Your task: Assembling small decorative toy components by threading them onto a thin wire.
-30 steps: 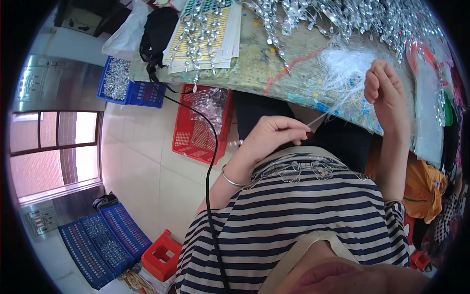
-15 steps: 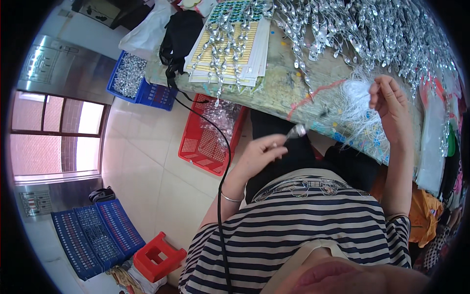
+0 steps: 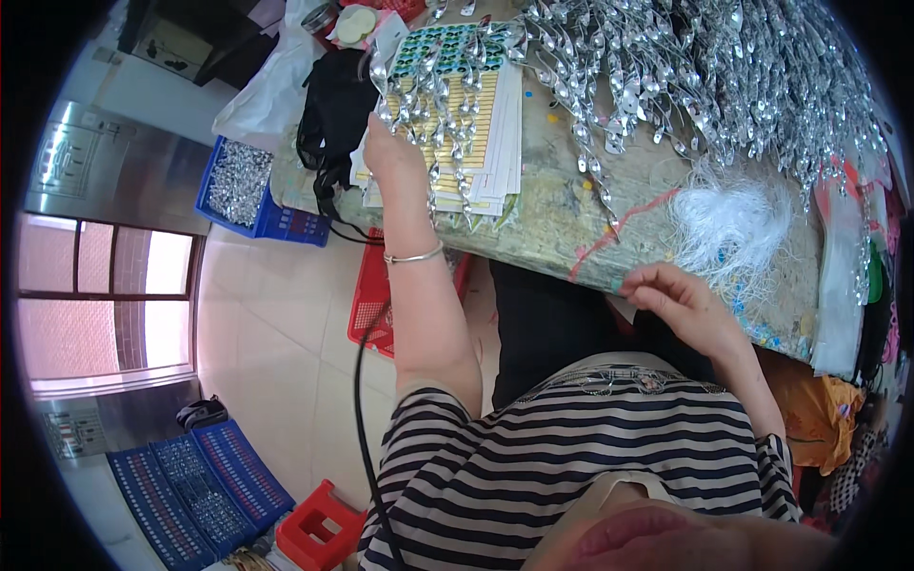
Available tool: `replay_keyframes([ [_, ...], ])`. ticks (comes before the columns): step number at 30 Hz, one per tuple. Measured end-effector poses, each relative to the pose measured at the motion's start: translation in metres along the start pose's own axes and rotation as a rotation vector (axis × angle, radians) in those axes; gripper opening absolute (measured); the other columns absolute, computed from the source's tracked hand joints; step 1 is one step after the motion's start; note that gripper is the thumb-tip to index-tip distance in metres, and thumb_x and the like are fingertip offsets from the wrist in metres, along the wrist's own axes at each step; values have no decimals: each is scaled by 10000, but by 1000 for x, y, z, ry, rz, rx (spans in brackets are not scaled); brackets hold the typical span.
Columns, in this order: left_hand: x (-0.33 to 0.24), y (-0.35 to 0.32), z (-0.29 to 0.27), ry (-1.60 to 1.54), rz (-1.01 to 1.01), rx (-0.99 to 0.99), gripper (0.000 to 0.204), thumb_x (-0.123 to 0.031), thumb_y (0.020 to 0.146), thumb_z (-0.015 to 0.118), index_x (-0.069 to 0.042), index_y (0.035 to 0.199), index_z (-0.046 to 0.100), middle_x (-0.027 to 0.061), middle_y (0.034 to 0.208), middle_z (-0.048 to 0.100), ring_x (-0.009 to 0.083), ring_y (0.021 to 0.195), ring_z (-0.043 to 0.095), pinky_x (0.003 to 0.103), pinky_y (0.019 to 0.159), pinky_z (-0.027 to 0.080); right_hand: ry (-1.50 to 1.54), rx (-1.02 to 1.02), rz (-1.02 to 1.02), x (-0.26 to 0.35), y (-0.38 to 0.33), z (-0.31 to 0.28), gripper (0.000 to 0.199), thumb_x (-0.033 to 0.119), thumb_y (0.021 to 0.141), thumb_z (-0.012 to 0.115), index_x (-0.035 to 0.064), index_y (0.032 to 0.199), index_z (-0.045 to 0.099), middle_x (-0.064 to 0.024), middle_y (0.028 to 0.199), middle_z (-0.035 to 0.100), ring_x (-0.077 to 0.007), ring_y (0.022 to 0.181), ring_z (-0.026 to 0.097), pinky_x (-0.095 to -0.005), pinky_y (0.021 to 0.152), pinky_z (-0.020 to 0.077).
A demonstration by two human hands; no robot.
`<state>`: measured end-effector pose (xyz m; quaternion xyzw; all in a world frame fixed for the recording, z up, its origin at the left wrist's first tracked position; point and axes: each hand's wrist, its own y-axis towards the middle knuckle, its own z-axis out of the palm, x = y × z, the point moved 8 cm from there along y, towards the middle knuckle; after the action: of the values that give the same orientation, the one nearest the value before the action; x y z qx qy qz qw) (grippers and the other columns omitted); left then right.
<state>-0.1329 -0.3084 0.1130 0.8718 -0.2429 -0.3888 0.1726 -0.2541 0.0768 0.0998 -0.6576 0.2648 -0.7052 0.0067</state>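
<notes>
My left hand [image 3: 390,157] is stretched out over the left part of the worktable. Its fingers are closed on a silver strand of shiny leaf-shaped pieces [image 3: 377,78], which shows above the fingertips. Beside it, several similar strands lie across sheets of paper [image 3: 495,143] with rows of gold and green pieces. At the table's front edge is my right hand [image 3: 681,303], its thumb and fingers bent together in a pinch. Whatever it may hold is too small to make out. A loose heap of white threads [image 3: 733,224] lies just beyond it.
A dense mass of silver strands [image 3: 724,76] covers the table's far right. Left of the sheets are a black bag [image 3: 333,105] and a blue crate [image 3: 238,186] of silver pieces. A red basket [image 3: 367,314], a black cable [image 3: 360,400] and a red stool [image 3: 322,528] are lower down.
My left hand has gone from near my lap up and left to the strands on the sheets. My right hand has come down from the white threads to the table edge.
</notes>
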Motion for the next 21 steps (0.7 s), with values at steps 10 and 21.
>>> replay_keyframes([
  [10,7,20,30,526,6,305,325,-184,781,593,-13,1056,611,222,902,654,401,856,620,433,742,473,-61,42,37,10,37,2,191,105,934,527,10,1095,565,-22,1013,626,-77,945,560,-231,849,437],
  [21,2,17,44,368,-65,378,496,-367,727,698,32,1011,619,206,925,657,326,857,646,387,766,491,-252,128,-47,41,112,32,244,176,941,522,-6,1098,561,-55,936,628,-107,841,598,-248,755,480],
])
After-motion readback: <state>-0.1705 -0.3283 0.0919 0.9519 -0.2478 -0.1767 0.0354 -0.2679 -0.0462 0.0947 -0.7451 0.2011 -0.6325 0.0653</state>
